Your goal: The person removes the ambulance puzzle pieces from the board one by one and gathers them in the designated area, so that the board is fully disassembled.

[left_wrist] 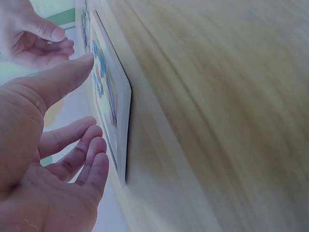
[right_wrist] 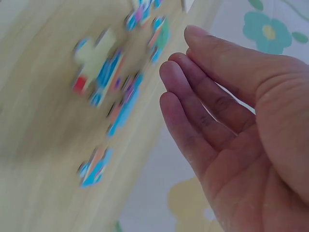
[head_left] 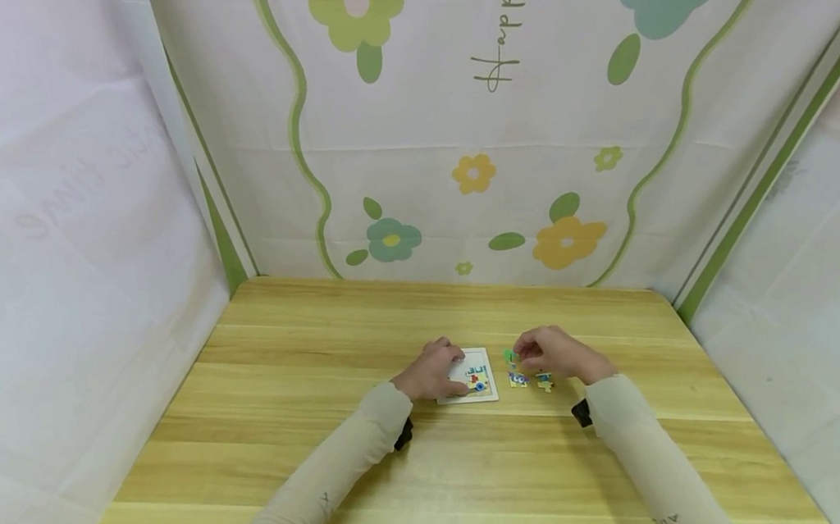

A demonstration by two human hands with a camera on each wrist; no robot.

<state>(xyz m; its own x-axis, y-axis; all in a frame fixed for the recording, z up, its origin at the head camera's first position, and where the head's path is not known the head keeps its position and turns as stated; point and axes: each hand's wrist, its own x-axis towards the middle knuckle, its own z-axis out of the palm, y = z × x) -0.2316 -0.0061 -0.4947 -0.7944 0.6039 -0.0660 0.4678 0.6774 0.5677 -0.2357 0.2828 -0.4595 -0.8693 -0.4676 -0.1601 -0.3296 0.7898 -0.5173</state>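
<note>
In the head view my left hand point(head_left: 432, 370) lies over the left side of a small white puzzle board point(head_left: 477, 354), thumb and fingers spread apart. Part of a colourful picture fills the board's lower right. The left wrist view shows the thumb and bent fingers of that hand point(left_wrist: 58, 140) close to the edge of the board point(left_wrist: 124, 96). My right hand point(head_left: 556, 352) hovers above loose jigsaw pieces point(head_left: 517, 380) to the right of the board. Its fingers point(right_wrist: 181, 113) are loosely bent in the right wrist view, with nothing seen between them and the thumb.
Several jigsaw pieces lie on the wooden table point(head_left: 307, 337), among them a pale yellow one point(right_wrist: 96, 57), a green-edged one point(right_wrist: 162, 38) and a blue one point(right_wrist: 96, 169). A flower-printed cloth point(head_left: 408, 115) hangs behind the table, with more cloth at both sides.
</note>
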